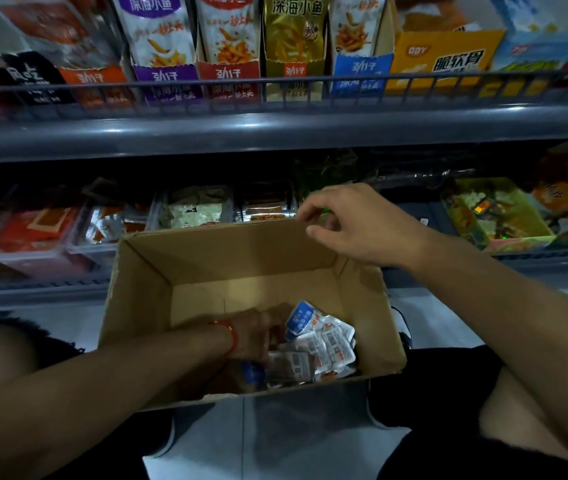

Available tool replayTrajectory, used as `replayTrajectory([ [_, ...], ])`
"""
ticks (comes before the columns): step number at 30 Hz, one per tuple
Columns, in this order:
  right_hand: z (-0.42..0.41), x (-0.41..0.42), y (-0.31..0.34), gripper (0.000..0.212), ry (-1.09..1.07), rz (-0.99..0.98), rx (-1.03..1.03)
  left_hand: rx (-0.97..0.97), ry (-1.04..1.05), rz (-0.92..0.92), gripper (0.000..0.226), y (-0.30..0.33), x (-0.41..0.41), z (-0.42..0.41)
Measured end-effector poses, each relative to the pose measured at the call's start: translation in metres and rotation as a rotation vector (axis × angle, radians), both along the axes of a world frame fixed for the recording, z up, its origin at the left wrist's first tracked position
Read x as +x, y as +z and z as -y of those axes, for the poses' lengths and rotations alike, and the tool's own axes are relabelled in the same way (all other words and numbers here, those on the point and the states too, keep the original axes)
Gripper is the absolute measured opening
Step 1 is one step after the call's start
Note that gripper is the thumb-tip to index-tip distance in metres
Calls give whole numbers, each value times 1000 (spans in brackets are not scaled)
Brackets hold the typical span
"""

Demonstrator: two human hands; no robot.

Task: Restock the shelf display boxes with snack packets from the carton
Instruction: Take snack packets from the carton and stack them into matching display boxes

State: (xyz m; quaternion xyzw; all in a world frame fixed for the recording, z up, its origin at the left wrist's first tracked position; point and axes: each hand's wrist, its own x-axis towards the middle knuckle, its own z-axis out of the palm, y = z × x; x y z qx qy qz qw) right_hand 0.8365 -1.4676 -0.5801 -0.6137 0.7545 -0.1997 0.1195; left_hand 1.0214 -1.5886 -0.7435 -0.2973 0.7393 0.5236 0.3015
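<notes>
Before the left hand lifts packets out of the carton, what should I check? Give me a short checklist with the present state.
1. Left hand down among the blue-and-white snack packets: ok.
2. Grip closed on a packet: cannot tell, fingers hidden.
3. Right hand at the carton far rim, steadying it: ok.
4. Packets left in the carton: ok, a small heap.
5. Blue display box on the upper shelf has room: cannot tell.

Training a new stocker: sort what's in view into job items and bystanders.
Job:
brown cardboard carton
blue-and-white foil snack packets
blue display box
left hand, in carton
right hand, at carton rim

Bystanders:
yellow cardboard box
clear plastic trays
</notes>
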Motion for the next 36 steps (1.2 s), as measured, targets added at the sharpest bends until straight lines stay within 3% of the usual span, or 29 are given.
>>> replayTrajectory([
  [4, 1, -2, 1, 22, 4, 46, 75, -129, -273, -101, 19, 35, -9, 6],
  [6, 2, -4, -1, 20, 9, 89, 160, -268, -370, -297, 18, 68, -12, 15],
  [8, 3, -4, -5, 23, -1, 181, 278, -358, -308, -571, 12, 107, -12, 20],
  [10, 4, 0, -8, 32, -90, 412, 379, -372, -210, -845, 11, 136, -11, 25],
  [12, 4, 5, -7, 36, -187, 756, 422, -404, -165, -1001, 15, 152, -9, 28],
  [14, 4, 8, -4, 31, -206, 1073, 337, -460, -146, -1058, 14, 159, -6, 30],
  [16, 5, 7, 0, 29, -231, 1180, 154, -491, -123, -1086, 13, 162, -5, 33],
  [19, 6, 0, 11, 25, -254, 1027, -48, -405, 192, -1057, 39, 160, -5, 28],
  [21, 3, -4, 17, 22, -267, 880, -126, -139, 481, -937, 36, 160, -6, 18],
  [22, 2, -6, 19, 22, -283, 822, -152, -11, 554, -854, 32, 160, -7, 11],
  [24, 0, -6, 21, 20, -303, 753, -171, 58, 577, -793, 35, 155, -9, 4],
  [28, -1, -2, 24, 16, -323, 734, -175, -44, 596, -825, 41, 154, -10, 5],
  [36, -22, -27, 70, 13, -278, 237, -257, -356, 537, -935, 31, 163, -14, 15],
])
